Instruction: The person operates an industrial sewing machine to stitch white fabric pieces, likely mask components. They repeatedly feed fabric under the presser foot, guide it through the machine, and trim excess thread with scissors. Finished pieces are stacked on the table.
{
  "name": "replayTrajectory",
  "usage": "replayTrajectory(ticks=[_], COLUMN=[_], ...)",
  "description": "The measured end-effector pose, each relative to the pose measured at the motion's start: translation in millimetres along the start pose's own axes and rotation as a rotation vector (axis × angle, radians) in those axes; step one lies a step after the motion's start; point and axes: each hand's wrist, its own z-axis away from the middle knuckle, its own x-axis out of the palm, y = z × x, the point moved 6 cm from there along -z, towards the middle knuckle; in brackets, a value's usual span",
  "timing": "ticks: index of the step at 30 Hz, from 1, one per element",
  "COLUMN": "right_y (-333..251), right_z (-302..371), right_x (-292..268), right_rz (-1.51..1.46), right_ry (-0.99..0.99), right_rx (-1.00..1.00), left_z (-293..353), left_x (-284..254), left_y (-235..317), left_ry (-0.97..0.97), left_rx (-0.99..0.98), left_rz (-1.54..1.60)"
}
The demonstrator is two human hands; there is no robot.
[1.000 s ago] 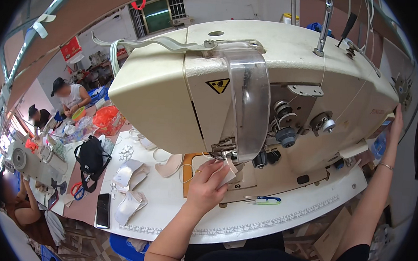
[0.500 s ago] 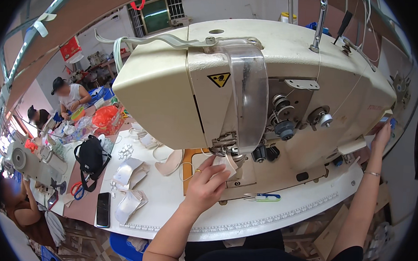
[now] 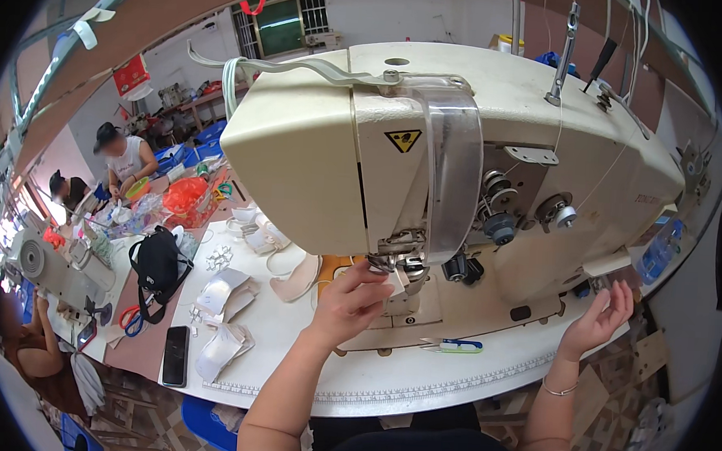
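Note:
A large cream sewing machine (image 3: 299, 157) stands on the white table in front of me. My left hand (image 3: 352, 303) is at its needle area, fingers pinched together on a small pale fabric piece (image 3: 399, 285) beside the presser foot (image 3: 400, 260). The fingertips and most of that piece are partly hidden by the hand and the foot. My right hand (image 3: 599, 321) is raised near the machine's right end, palm turned inward, fingers apart and loosely bent, with nothing in it. To the left of the needle lies a pale curved fabric piece (image 3: 296, 279).
Thread snips (image 3: 454, 345) lie in front of the machine, behind a ruler strip (image 3: 450, 389). On the left are stacked pale pieces (image 3: 224, 351), a phone (image 3: 175, 356), a black bag (image 3: 159, 272) and red-handled scissors (image 3: 131, 321). A bottle (image 3: 660, 253) stands right. Other people sit at left.
My right hand has come away from the machine's right end, moving left and toward me. The left hand stays by the needle, its fingers drawn closer together. The view has shifted slightly.

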Motion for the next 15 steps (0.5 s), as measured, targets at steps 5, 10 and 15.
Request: replayTrajectory(ticks=[5, 10, 15], right_y=[-16, -17, -16], right_z=[9, 14, 19], right_x=[5, -3, -6], right_rz=[0.006, 0.047, 0.037], right_ry=[-0.118, -0.180, -0.210], right_rx=[-0.055, -0.072, -0.058], left_z=[-10, -19, -5], left_x=[-4, -2, 11], left_y=[-18, -35, -69], left_ry=[-0.031, -0.042, -0.097], left_rx=[-0.090, -0.218, -0.378], left_rz=[0.162, 0.256, 0.366])
